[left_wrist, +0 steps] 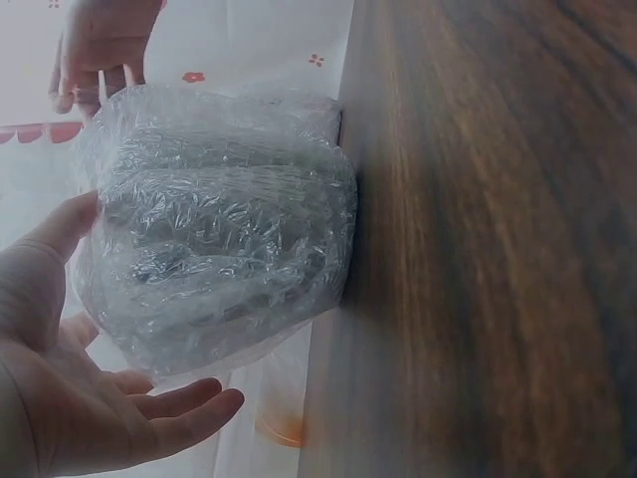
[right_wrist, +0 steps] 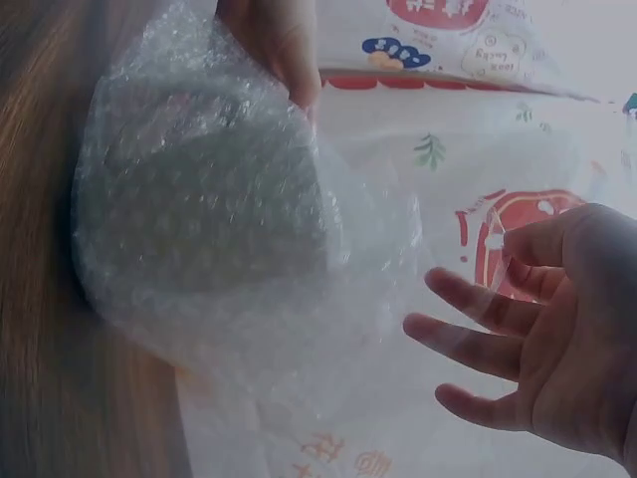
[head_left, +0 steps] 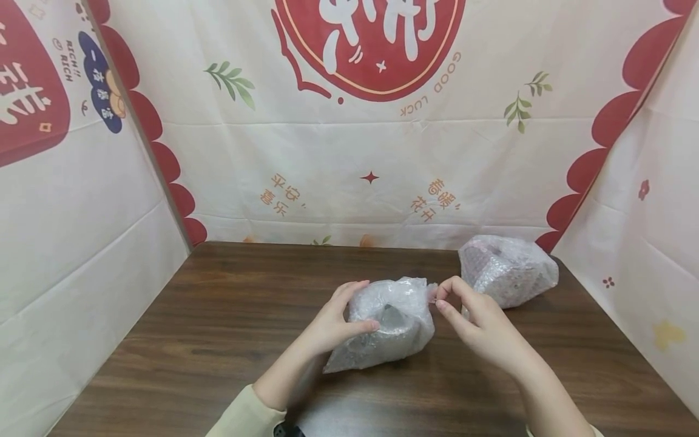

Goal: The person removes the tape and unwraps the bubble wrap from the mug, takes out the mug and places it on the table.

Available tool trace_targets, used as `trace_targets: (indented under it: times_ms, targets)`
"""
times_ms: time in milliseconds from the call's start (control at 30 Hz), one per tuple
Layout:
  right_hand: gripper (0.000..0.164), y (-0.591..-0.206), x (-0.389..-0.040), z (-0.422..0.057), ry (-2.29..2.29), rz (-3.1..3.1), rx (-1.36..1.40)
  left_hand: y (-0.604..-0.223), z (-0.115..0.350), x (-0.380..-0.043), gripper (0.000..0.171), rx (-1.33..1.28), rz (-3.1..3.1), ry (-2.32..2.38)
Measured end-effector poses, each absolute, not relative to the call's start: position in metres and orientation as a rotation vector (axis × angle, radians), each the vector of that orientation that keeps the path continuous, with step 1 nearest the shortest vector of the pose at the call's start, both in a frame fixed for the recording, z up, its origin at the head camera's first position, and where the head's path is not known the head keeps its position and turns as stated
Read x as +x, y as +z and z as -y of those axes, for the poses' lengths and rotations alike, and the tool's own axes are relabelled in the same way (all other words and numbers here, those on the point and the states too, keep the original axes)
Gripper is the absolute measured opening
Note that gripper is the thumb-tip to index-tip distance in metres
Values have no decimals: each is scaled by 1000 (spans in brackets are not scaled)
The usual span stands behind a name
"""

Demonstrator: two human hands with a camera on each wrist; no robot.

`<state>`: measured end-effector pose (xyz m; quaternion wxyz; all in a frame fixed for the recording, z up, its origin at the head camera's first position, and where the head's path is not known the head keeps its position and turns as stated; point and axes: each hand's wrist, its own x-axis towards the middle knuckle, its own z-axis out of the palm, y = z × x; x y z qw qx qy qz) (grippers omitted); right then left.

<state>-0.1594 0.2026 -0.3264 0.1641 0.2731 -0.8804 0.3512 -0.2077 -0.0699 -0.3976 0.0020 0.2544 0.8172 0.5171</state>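
A bubble-wrapped package (head_left: 382, 346) rests on the table, with a dark item faintly visible through the wrap. My left hand (head_left: 330, 325) holds its left side, the thumb over the front and the fingers reaching around the far side. At the package's right end, my right hand (head_left: 483, 325) pinches a thin clear strip (right_wrist: 494, 244), which looks like tape, between thumb and forefinger. The other right fingers spread loosely in the right wrist view. Wrap hides the contents' exact shape.
Another bubble-wrapped bundle (head_left: 513, 273), with some pink inside, stands at the table's back right, just beyond my right hand. Printed cloth (head_left: 338, 145) hangs behind the brown wooden table (head_left: 235, 285) and along both sides.
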Motion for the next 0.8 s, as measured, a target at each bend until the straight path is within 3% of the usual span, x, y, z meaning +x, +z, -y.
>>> trace_targets:
  times_ms: [267, 600, 800]
  targets:
    - [20, -326, -157, -199, 986, 2368, 805, -398, 69, -208, 77, 788, -2574, 1619]
    - [10, -327, -159, -201, 963, 2324, 776, -398, 69, -207, 77, 799, -2582, 1614]
    - [15, -327, -159, -203, 976, 2337, 751, -398, 69, -207, 78, 801, -2583, 1618]
